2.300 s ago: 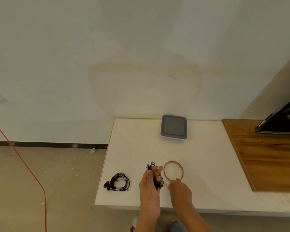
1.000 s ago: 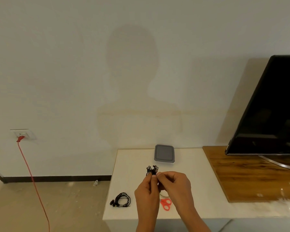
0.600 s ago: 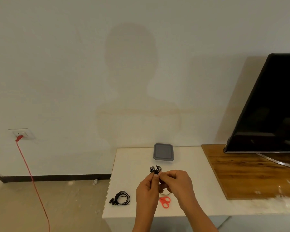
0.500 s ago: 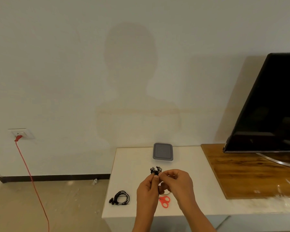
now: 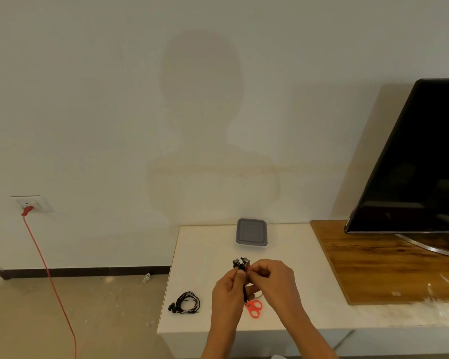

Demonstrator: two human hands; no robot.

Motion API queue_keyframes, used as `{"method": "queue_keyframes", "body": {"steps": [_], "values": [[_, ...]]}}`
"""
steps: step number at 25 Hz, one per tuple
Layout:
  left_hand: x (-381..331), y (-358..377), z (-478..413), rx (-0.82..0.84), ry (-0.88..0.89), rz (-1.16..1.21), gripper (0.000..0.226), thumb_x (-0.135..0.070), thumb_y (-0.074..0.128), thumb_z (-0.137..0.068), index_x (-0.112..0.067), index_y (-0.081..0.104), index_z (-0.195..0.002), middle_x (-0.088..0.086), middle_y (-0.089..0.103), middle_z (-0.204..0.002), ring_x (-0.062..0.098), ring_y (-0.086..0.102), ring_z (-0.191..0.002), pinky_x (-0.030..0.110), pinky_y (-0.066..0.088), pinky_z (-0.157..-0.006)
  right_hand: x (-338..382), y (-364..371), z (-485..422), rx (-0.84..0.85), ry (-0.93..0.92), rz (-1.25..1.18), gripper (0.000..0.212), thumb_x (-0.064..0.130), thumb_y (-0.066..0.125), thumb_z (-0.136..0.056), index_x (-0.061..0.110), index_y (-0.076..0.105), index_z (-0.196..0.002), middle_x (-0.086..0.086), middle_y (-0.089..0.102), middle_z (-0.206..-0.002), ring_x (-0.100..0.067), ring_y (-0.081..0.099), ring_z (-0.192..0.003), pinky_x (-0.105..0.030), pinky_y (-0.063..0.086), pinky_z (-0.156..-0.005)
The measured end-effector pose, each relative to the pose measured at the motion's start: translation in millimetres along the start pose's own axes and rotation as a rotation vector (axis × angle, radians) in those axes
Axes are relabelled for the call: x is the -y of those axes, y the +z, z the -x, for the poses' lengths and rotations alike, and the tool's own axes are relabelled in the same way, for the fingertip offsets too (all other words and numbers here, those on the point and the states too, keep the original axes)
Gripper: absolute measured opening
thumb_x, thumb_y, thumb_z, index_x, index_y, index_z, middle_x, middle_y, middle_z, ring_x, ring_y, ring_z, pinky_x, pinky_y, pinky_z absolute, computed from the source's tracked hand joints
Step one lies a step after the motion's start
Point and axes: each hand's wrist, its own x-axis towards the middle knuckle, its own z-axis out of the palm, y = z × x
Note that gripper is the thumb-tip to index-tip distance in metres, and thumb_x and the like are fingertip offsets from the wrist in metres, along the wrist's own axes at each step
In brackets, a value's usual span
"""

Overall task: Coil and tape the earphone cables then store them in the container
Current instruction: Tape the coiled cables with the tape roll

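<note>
Above the white table [image 5: 296,260], my left hand [image 5: 227,288] grips a coiled black earphone cable [image 5: 241,264], its earbuds sticking up past my fingers. My right hand [image 5: 272,278] pinches at the same bundle from the right, fingers curled; whether tape is between them is too small to tell. A second coiled black earphone [image 5: 186,303] lies near the table's front left corner. A grey lidded container [image 5: 251,231] sits shut at the back of the table by the wall. Red scissors [image 5: 254,308] lie under my hands; the tape roll is mostly hidden behind them.
A wooden board [image 5: 373,265] covers the table's right part, with a black TV [image 5: 420,161] standing on it. A red cord [image 5: 49,275] hangs from a wall socket [image 5: 31,203] at the left down to the floor.
The view rose from table to wall. My right hand left the tape roll and joined the left at the held earphone bundle. In the last second both hands barely shifted.
</note>
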Motion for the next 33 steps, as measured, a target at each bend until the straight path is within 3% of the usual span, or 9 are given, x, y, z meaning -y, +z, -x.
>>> {"method": "queue_keyframes", "body": {"steps": [4,8,12,17,22,25,29,33], "values": [[0,0,0,0.002,-0.001,0.001,0.028,-0.014,0.04,-0.1,-0.019,0.068,-0.097,0.007,0.073,-0.088,0.006,0.068,-0.06,0.011,0.049,-0.055,1,6,3,-0.002,-0.018,-0.016,0.025,0.016,0.064,-0.085,0.033,0.064,-0.066,0.017,0.063,-0.061,-0.002,0.061,-0.059,-0.002,0.044,-0.058],[3,-2,-4,0.0,-0.017,0.017,0.029,-0.016,0.04,-0.1,-0.021,0.069,-0.101,0.005,0.068,-0.073,0.002,0.058,-0.052,0.013,0.048,-0.056,1,8,7,0.016,0.026,-0.144,0.029,0.014,0.063,-0.086,0.033,0.069,-0.065,0.007,0.07,-0.064,-0.012,0.067,-0.061,-0.008,0.048,-0.059],[7,-2,-9,-0.015,0.006,-0.029,0.03,-0.017,0.041,-0.1,-0.03,0.067,-0.1,0.011,0.07,-0.078,0.007,0.061,-0.063,0.013,0.049,-0.059,1,6,6,0.089,0.197,-0.324,0.023,0.016,0.06,-0.088,0.016,0.075,-0.071,-0.006,0.072,-0.067,-0.023,0.067,-0.067,-0.027,0.057,-0.073],[7,-3,-8,-0.006,0.023,-0.066,0.027,-0.018,0.045,-0.098,-0.028,0.07,-0.094,-0.003,0.072,-0.075,0.004,0.064,-0.067,0.011,0.048,-0.06,1,1,5,0.153,0.425,-0.591,0.02,0.019,0.067,-0.085,0.011,0.075,-0.069,-0.012,0.069,-0.063,-0.025,0.051,-0.068,-0.032,0.046,-0.07],[8,-3,-7,0.074,0.046,-0.151,0.025,-0.022,0.044,-0.098,-0.031,0.067,-0.1,-0.003,0.074,-0.089,0.003,0.068,-0.081,0.013,0.051,-0.07,2,-3,-2,0.248,0.617,-0.708,0.022,0.021,0.069,-0.083,0.002,0.073,-0.073,-0.014,0.064,-0.061,-0.022,0.051,-0.064,-0.028,0.042,-0.061],[8,-4,-10,0.164,-0.01,-0.144,0.023,-0.024,0.044,-0.098,-0.025,0.067,-0.102,-0.001,0.074,-0.093,0.009,0.069,-0.089,0.018,0.053,-0.077,0,-6,-5,0.279,0.623,-0.773,0.016,0.013,0.063,-0.086,0.0,0.07,-0.078,-0.011,0.062,-0.056,-0.017,0.051,-0.056,-0.026,0.042,-0.06],[12,-5,-14,0.195,-0.09,-0.116,0.021,-0.027,0.053,-0.089,-0.014,0.07,-0.087,0.003,0.072,-0.08,0.017,0.065,-0.078,0.029,0.053,-0.08,-10,0,-5,0.256,0.66,-0.829,0.018,0.011,0.059,-0.088,0.0,0.07,-0.078,-0.01,0.057,-0.055,-0.016,0.047,-0.054,-0.026,0.038,-0.057],[13,-8,-11,0.196,-0.233,0.015,0.026,-0.023,0.048,-0.089,-0.003,0.06,-0.077,0.014,0.052,-0.072,0.022,0.054,-0.073,0.037,0.053,-0.08,-19,1,-4,0.329,0.635,-0.765,0.022,0.014,0.055,-0.092,0.001,0.066,-0.078,-0.008,0.06,-0.06,-0.014,0.049,-0.054,-0.023,0.038,-0.055]]}}
